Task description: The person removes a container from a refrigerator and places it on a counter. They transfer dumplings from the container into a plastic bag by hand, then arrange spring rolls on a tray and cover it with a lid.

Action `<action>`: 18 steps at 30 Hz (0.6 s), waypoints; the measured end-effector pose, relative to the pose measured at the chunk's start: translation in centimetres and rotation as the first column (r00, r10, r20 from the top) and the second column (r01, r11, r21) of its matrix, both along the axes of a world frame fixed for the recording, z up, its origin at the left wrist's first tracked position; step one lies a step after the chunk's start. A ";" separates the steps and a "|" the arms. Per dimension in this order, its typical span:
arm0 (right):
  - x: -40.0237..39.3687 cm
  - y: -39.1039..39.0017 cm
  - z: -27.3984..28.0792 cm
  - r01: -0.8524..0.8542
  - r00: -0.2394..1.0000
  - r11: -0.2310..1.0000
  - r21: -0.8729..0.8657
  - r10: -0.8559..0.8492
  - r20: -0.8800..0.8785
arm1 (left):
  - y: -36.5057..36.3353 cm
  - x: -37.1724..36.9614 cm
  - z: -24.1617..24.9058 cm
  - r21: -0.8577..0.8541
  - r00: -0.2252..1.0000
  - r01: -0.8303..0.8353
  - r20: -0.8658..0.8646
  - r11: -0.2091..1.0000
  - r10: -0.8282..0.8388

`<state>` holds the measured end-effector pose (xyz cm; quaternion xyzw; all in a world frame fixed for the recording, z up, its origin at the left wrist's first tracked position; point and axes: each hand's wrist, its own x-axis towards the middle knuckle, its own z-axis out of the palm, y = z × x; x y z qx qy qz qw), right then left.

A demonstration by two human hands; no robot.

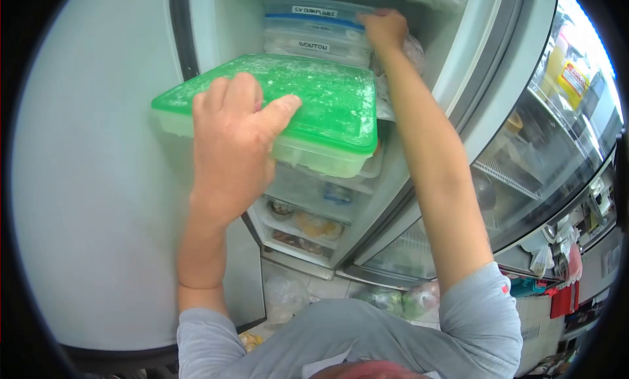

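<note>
Evidently, the green-lidded plastic container (pixel 321 103) is sitting just before the upper part of the refrigerator (pixel 219 18), its lid looking speckled with white. The left hand (pixel 229 136) is grasping it along the near edge, the thumb lying flat over the lid; what the hidden fingertips are pressing cannot be told, nor whether the far side is resting on anything. With the hold falling off-centre, the long right end is probably pulling downward, so a firm wrist and a level lid would be serving the person well. Pressing on the lid's rim rather than its middle should also be safer, as that surface may be slippery.

Beyond it, stacked boxes are standing inside: the S.V DUMPLINGS box (pixel 314 12) above, the WONTON box (pixel 314 48) below. The right hand (pixel 385 29) is touching the top box's right end; whether it is gripping or merely steadying cannot be told. Light, even pressure there would likely be keeping the stack square. A clear plastic bag (pixel 414 56) is crowding the right forearm, so a snag seems possible. Farther out, the refrigerator door (pixel 98 149) is standing at the left, leaving both arms room.
</note>
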<state>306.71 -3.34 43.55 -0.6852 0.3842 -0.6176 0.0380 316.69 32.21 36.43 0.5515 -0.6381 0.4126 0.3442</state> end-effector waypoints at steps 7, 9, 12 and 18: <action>3.3 -0.6 3.7 -0.843 0.222 0.521 0.136 0.107 0.969 | 0.0 1.1 -1.1 -0.044 0.986 -0.146 -0.082 0.988 0.142; 3.6 1.4 3.6 -0.801 0.120 0.586 0.122 -0.043 0.992 | -0.9 1.3 -2.4 -0.081 0.976 -0.210 -0.084 0.974 0.203; 3.6 -4.2 2.9 -0.806 0.284 0.553 0.211 0.048 0.958 | -2.6 2.5 -3.5 -0.150 0.963 -0.185 -0.225 0.971 0.149; 3.5 0.4 4.9 -0.712 0.367 0.646 0.276 0.008 0.930 | -4.7 3.5 -4.9 -0.123 0.909 -0.282 -0.350 0.951 0.225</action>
